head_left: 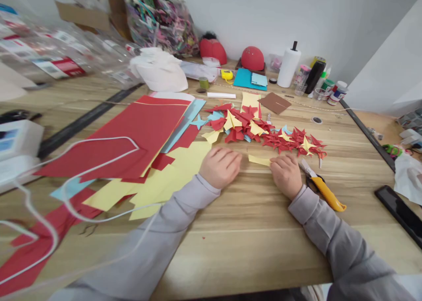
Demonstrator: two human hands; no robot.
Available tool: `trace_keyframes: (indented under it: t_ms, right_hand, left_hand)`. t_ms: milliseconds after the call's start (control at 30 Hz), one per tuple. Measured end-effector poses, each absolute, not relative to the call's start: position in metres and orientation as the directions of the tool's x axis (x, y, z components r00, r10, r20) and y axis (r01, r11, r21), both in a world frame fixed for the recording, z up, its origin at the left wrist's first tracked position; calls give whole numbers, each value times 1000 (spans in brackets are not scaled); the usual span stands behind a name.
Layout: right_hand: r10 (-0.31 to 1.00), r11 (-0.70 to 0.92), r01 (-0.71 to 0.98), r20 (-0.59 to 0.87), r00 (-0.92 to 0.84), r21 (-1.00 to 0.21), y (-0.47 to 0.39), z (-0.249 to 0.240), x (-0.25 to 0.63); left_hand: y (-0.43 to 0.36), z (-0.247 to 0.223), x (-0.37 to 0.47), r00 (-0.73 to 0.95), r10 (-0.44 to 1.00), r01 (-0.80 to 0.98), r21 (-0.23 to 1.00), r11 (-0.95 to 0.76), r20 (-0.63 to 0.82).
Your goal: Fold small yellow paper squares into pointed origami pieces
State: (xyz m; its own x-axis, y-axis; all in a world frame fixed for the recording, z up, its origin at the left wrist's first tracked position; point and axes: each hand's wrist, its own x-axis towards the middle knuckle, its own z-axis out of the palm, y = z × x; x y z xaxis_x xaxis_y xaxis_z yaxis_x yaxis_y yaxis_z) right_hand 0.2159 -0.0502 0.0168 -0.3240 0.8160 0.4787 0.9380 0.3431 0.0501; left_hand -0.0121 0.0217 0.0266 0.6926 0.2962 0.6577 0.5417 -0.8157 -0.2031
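My right hand is closed on one end of a small yellow paper strip, which points left over the wooden table. Across a short gap from the strip's other end, my left hand rests with its fingers curled beside the yellow sheets; whatever its fingertips hold, if anything, is hidden. Behind both hands lies a pile of folded red, yellow and blue paper pieces, with more red folded shapes to its right. A yellow utility knife and dark-handled scissors lie just right of my right hand.
Large red sheets and a white cable cover the left side. A black phone is at the right edge. Bottles, red domes and a bag of scraps stand along the back.
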Motion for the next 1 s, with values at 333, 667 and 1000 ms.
trace_keyframes:
  t_ms: [333, 667, 1000]
  right_hand:
    - [741, 491, 864, 469, -481, 111, -58, 20, 193]
    - [724, 466, 875, 510, -464, 133, -54, 23, 206]
    - [847, 370, 776, 529, -55, -511, -53, 21, 211]
  left_hand:
    - [2, 15, 20, 783, 137, 376, -288, -881, 606]
    - [6, 18, 11, 743, 173, 394, -214, -894, 647]
    - [7, 11, 14, 271, 847, 212, 830, -516, 458]
